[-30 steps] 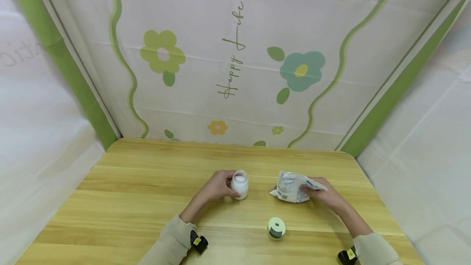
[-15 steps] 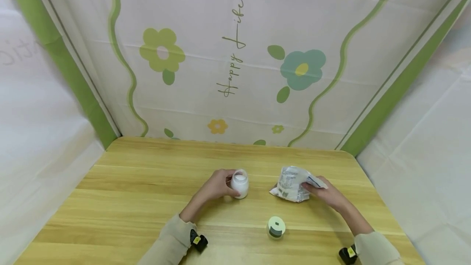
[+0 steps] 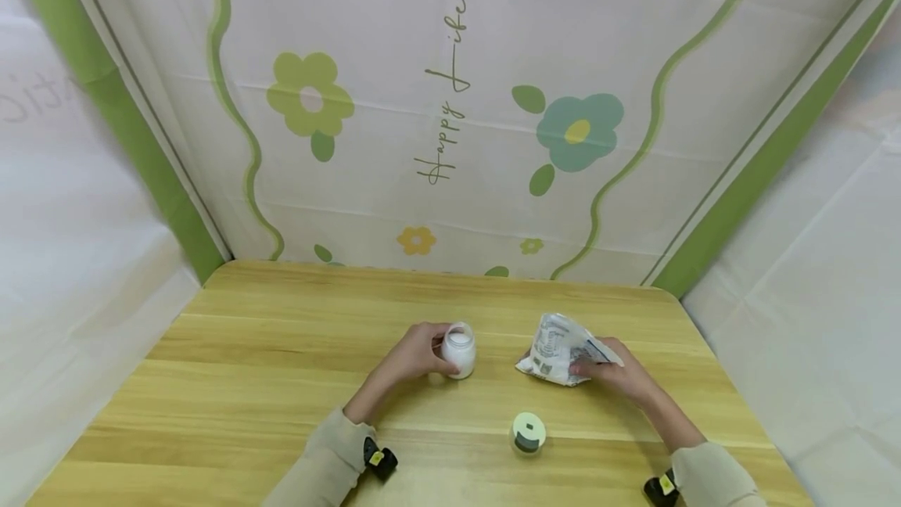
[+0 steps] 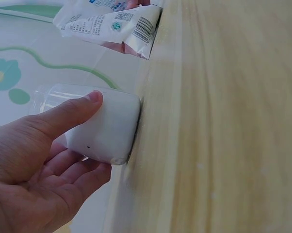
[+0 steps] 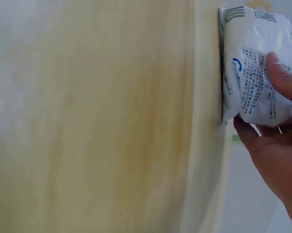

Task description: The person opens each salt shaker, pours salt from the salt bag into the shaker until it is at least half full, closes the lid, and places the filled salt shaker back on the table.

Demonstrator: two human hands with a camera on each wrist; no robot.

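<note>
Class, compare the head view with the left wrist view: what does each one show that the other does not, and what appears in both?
Only the head view shows the pale round lid, the "Happy Life" lettering and the beige sleeves.

Only the left wrist view shows the barcode on the bag.

Both show the left hand holding the white jar, part of the right hand at the bag, the wooden table and the patterned backdrop.

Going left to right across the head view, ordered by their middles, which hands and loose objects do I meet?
Left hand → jar → lid → bag → right hand.
</note>
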